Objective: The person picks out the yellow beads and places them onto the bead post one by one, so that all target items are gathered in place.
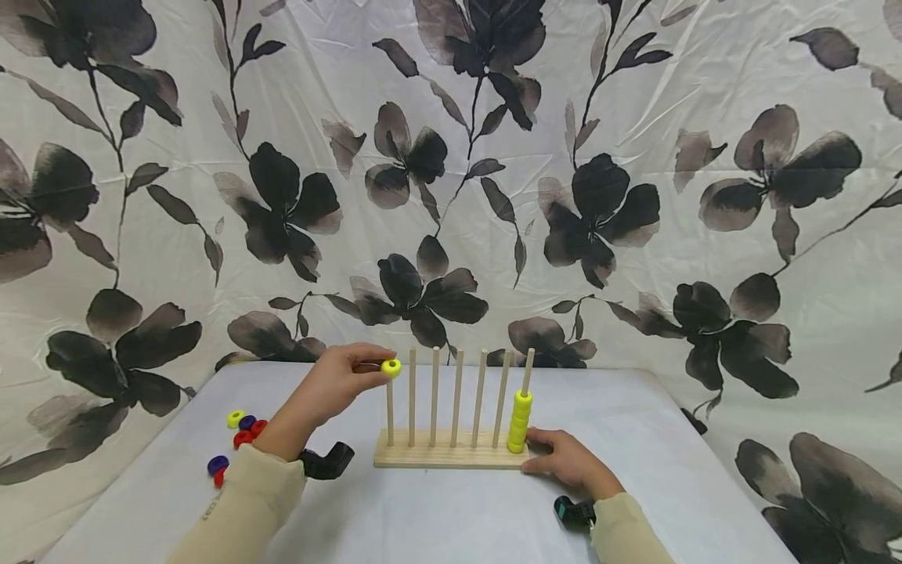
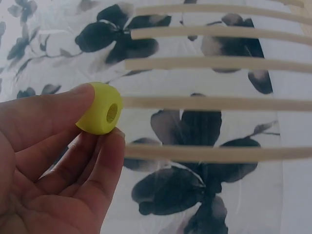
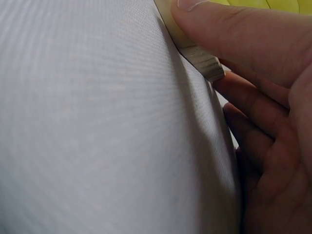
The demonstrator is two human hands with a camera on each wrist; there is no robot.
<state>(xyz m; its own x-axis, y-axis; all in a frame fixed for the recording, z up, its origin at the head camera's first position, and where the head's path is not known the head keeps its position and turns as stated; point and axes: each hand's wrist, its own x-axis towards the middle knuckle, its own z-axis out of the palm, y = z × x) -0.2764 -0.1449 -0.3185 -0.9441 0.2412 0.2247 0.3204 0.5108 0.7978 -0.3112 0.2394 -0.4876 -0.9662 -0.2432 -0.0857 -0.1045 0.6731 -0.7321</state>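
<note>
My left hand (image 1: 338,384) pinches a yellow ring-shaped bead (image 1: 391,368) between thumb and fingertips, near the top of the leftmost peg (image 1: 390,415). In the left wrist view, the hole of the bead (image 2: 101,109) faces the pegs, and no peg is seen passing through it. The wooden peg stand (image 1: 451,457) has several upright pegs in a row. A stack of yellow beads (image 1: 518,423) sits on its rightmost peg. My right hand (image 1: 567,460) grips the right end of the base (image 3: 204,63), its thumb at the front edge.
Loose red, blue and yellow beads lie at the table's left: a yellow one (image 1: 236,419), a blue one (image 1: 218,465) and several others, partly hidden by the left forearm. The white-covered table (image 1: 437,517) ends in front of a floral cloth backdrop (image 1: 451,196).
</note>
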